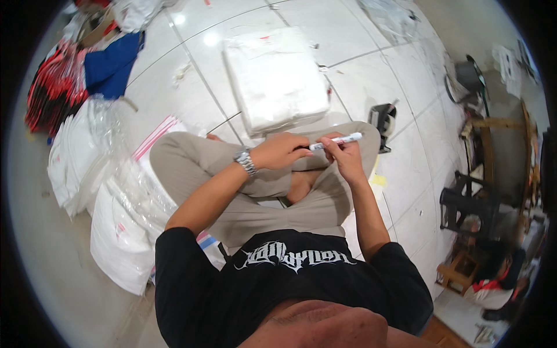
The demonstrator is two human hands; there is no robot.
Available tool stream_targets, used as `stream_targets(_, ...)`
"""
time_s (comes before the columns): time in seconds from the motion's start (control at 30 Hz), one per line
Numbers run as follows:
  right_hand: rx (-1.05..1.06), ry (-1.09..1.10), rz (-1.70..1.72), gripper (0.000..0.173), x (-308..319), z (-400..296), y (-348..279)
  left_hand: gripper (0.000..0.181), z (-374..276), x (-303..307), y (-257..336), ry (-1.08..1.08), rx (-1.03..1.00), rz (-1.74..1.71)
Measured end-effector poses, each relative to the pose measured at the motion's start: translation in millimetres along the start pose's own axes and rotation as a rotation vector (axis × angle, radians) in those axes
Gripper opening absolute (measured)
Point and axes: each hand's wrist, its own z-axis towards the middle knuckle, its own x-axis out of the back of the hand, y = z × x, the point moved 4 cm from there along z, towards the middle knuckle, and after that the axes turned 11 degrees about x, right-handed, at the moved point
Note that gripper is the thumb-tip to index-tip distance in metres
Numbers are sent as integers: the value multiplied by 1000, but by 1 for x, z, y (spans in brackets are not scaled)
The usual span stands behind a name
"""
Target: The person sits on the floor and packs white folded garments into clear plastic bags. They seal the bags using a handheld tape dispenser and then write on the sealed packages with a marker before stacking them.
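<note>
I sit cross-legged on a tiled floor. My right hand grips a white marker pen above my lap, its far end pointing right. Close by, my left hand, with a metal watch at its wrist, has its thumb and fingers at the marker's left end. A dark spot shows between those fingertips; whether they hold a cap there is unclear. Beyond my legs lies a stack of white folded cloth, seemingly wrapped in plastic, with a small red mark near its far edge.
A black tape dispenser stands by my right knee. White bundles in clear plastic lie left, below red-and-black folded cloth and blue cloth. Rightward are a black stool, a wooden stool and another person.
</note>
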Motion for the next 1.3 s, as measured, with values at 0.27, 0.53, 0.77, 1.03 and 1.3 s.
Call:
stream_targets(0.27,-36,52,35,14,-10,-10,14,34,3,-8,-12,-164,136,-77)
stream_targets(0.53,-29,101,189,13,-5,-18,10,31,0,-4,7,-415,285,-464)
stream_targets(0.77,273,90,21,12,-8,0,-21,30,-5,36,23,-528,191,-631)
stream_targets(1.03,495,331,-270,27,37,47,-116,34,-12,146,-86,895,413,-921)
stream_targets(1.3,277,166,-889,46,46,106,107,35,5,76,-203,860,915,-919)
